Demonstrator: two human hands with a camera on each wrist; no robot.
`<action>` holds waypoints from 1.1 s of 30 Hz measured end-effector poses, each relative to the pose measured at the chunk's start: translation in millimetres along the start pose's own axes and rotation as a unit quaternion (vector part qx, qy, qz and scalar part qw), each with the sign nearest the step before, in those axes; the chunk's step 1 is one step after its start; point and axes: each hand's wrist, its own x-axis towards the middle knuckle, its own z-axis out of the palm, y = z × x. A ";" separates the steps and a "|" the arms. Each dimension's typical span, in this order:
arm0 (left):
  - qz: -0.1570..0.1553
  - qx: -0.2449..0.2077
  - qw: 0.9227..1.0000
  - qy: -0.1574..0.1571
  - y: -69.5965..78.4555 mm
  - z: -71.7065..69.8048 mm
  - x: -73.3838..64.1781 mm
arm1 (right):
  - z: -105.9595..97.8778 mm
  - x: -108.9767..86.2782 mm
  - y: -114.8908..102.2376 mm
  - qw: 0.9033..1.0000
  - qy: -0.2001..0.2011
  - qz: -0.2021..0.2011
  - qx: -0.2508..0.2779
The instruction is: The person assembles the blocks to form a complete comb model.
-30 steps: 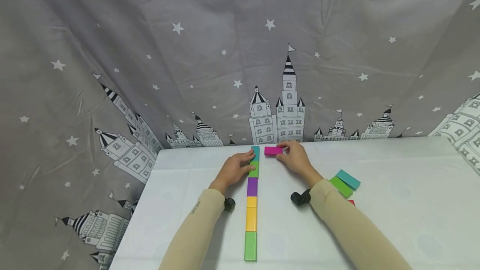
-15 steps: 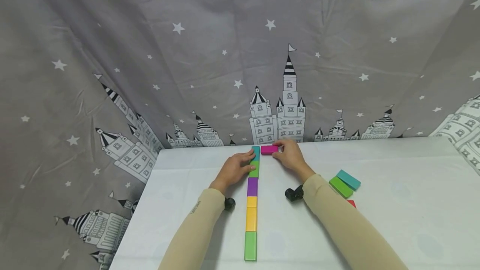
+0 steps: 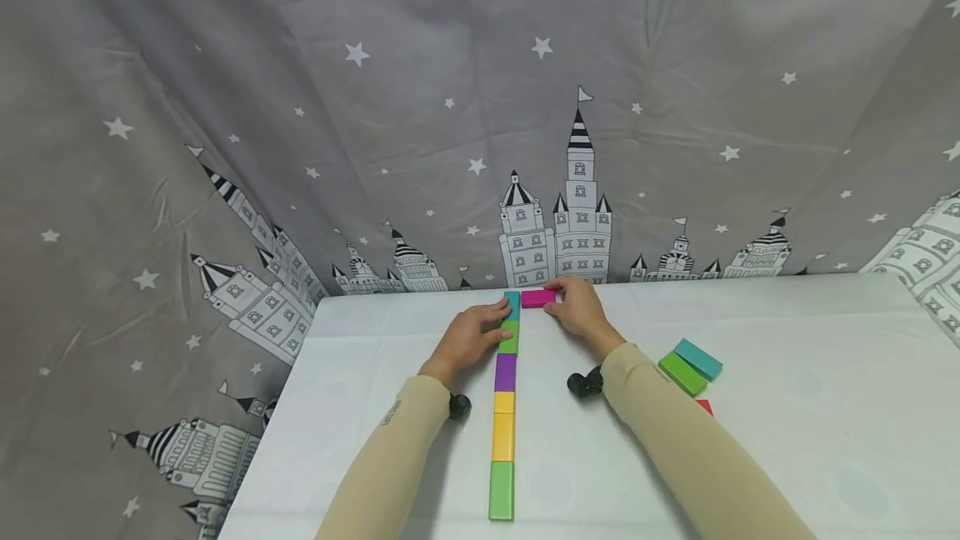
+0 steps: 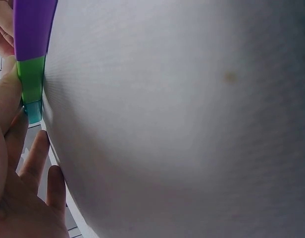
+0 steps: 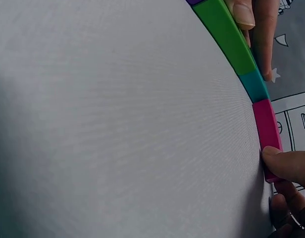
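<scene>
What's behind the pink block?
Grey castle-printed cloth rises behind the pink block; the right hand covers its right end, hiding whatever lies behind that part.

White table (image 3: 600, 457) with coloured blocks (image 3: 506, 372) atop

Right grip (image 5: 292, 167) pinches a pink block (image 5: 267, 123) beside a teal block (image 5: 254, 86).

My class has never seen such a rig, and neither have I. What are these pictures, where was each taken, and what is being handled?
There is no machine: a person works bare-handed. The wide pictures are taken from the person's head, the close ones from each wrist. On the white table, coloured blocks form a line. The left hand touches its far green block and teal block; the right hand grips a magenta block beside the teal one. Loose blocks lie farther right.
</scene>
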 end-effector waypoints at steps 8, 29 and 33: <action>0.001 0.001 1.000 0.001 -1.6 1.4 0.3 | -0.5 0.0 -1.5 1.000 -0.006 0.005 0.005; 0.003 -0.001 1.000 0.002 1.2 0.9 -0.2 | -6.2 -4.9 3.3 0.999 0.002 -0.002 0.045; 0.002 0.002 1.000 0.002 0.9 0.1 -0.8 | -14.4 -8.5 1.8 0.998 0.006 0.001 0.068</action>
